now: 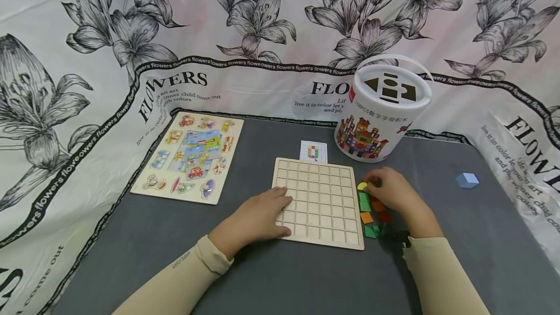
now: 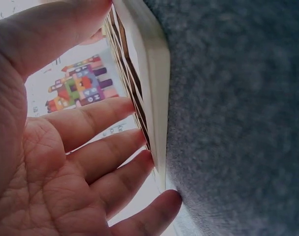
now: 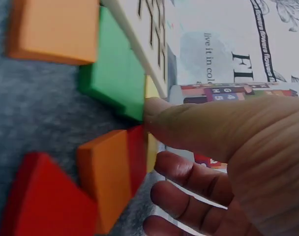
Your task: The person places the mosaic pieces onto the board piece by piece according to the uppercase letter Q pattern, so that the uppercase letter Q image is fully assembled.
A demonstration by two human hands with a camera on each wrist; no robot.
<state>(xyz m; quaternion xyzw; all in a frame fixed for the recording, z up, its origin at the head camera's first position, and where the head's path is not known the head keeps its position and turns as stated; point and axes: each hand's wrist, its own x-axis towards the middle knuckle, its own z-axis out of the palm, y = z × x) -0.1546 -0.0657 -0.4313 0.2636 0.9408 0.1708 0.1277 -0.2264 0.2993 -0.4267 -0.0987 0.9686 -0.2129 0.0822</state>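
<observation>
Right hand (image 1: 391, 191): posed just right of the square, pale wooden grid board (image 1: 315, 203), back upward, forearm slanting toward the near right, fingers bent downward at a small yellow block with a rounded outline (image 1: 362, 186). The thumb appears to touch the block; whether the fingers pinch it cannot be told. The block lies beside the board's right edge, toward its far end, on the left side of the right hand, which is the nearer hand; its long axis is unclear. Nearer along the same edge lie flat green (image 1: 364, 202), orange (image 1: 366, 218) and red blocks (image 1: 384, 217).

Left hand (image 1: 258, 215): palm down, fingers spread, touching the board's left edge.

Surroundings: a white paper card with a coloured pattern (image 1: 313, 151) adjoins the board's far edge; a white cylindrical bucket (image 1: 387, 106) stands beyond its far right corner; a picture-covered puzzle board (image 1: 175, 176) lies to its left; a light-blue cube (image 1: 467, 180) lies well to its right, all on the grey counter (image 1: 262, 281).
</observation>
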